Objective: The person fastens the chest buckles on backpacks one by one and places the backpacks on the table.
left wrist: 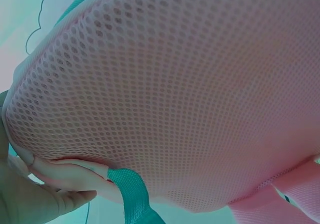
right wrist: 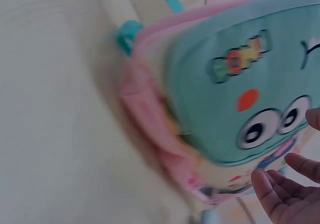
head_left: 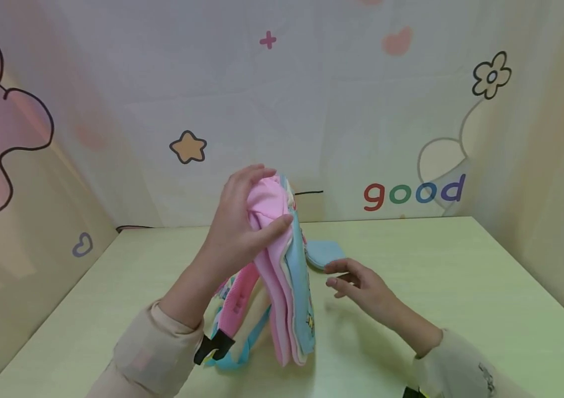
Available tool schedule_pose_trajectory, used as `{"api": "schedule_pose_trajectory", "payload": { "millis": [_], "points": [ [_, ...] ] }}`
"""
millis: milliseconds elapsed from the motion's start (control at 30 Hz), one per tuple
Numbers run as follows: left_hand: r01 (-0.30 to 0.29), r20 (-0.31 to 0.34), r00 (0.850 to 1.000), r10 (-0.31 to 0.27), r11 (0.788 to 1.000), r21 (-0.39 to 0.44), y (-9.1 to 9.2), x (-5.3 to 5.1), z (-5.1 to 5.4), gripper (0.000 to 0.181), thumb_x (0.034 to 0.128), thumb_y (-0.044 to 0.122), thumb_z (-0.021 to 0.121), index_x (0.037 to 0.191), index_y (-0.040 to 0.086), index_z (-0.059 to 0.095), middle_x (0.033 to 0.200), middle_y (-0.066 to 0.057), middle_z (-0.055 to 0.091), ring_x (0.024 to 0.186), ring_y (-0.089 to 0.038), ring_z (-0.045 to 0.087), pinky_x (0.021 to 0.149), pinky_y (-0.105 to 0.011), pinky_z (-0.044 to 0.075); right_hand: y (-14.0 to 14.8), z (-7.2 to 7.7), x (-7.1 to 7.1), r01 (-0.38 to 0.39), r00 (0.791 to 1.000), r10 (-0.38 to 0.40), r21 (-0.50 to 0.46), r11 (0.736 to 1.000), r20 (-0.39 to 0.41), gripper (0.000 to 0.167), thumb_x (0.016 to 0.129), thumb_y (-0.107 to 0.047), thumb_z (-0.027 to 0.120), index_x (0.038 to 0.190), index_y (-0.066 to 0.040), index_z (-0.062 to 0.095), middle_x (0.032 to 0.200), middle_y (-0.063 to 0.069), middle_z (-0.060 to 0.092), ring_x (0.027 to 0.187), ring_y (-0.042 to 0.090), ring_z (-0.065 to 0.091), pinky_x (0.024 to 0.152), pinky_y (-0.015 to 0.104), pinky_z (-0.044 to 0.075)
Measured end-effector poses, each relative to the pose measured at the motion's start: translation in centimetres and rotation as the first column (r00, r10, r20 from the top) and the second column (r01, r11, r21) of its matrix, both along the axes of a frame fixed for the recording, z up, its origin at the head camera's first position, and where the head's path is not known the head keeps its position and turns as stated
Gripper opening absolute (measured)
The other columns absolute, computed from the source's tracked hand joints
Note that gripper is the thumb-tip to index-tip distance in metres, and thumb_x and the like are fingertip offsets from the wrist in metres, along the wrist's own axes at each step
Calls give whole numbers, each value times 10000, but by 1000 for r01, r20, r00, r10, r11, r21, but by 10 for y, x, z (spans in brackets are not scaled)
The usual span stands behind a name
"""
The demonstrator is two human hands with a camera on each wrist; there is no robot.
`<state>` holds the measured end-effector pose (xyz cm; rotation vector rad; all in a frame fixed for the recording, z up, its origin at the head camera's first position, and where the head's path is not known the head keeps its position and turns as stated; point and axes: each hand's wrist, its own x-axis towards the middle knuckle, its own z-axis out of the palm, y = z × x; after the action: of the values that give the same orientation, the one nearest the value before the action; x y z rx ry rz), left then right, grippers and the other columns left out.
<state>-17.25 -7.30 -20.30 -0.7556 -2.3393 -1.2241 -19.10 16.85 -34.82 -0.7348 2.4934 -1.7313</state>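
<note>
Head view is showing the bag [head_left: 299, 298] being held nearly upright above or on the bench [head_left: 411, 249]; contact is unclear. The left hand [head_left: 234, 226] is gripping the bag's top; right of the bag, the right hand [head_left: 367, 290] is hovering apart, fingers relaxed, holding nothing. Bracing the bag's front should help steadiness.

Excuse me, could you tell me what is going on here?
A person is holding a pink-and-blue cartoon backpack on edge above the table, the left hand gripping its upper end. The pink shoulder strap hangs on the left side, while the front with its cartoon eyes faces the right hand. That hand holds nothing, near a flat light-blue item that I can't identify.
</note>
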Motion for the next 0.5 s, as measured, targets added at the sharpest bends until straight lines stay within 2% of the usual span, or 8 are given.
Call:
{"api": "schedule_pose_trajectory", "payload": {
  "millis": [133,300,400,500],
  "points": [
    [3,-5,1000,-3,1000,-4,4,0,-1,682,820,222,720,1418,151,400,1515,-63,310,1326,-243,384,1005,-453,489,3,37,-3,38,996,-37,11,999,-78,342,996,-186,514,1275,11,501,1261,200,563,1007,113,627,832,217,554],
    [6,-11,1000,-6,1000,-7,8,-1,-1,696,821,224,723,1427,153,388,1519,-70,306,1321,-248,387,1007,-460,485,-5,88,-4,40,980,-32,39,998,-195,355,1005,-196,483,1314,-23,486,1302,140,556,1090,228,613,863,206,535],
    [17,-4,1000,-17,1000,8,9,-1,-1,708,820,223,728,1432,165,376,1523,-70,293,1306,-246,401,988,-449,500,-15,114,-3,28,970,-11,69,997,-242,365,996,-212,501,1327,-59,488,1318,110,550,1093,241,608,900,281,537],
    [32,2,999,-32,999,37,10,-1,-2,712,820,218,730,1433,179,371,1523,-68,283,1284,-244,419,944,-431,530,-25,134,-1,18,963,15,119,993,-269,398,984,-244,520,1354,-104,475,1323,83,547,1116,219,596,940,374,523]
  ]
}}
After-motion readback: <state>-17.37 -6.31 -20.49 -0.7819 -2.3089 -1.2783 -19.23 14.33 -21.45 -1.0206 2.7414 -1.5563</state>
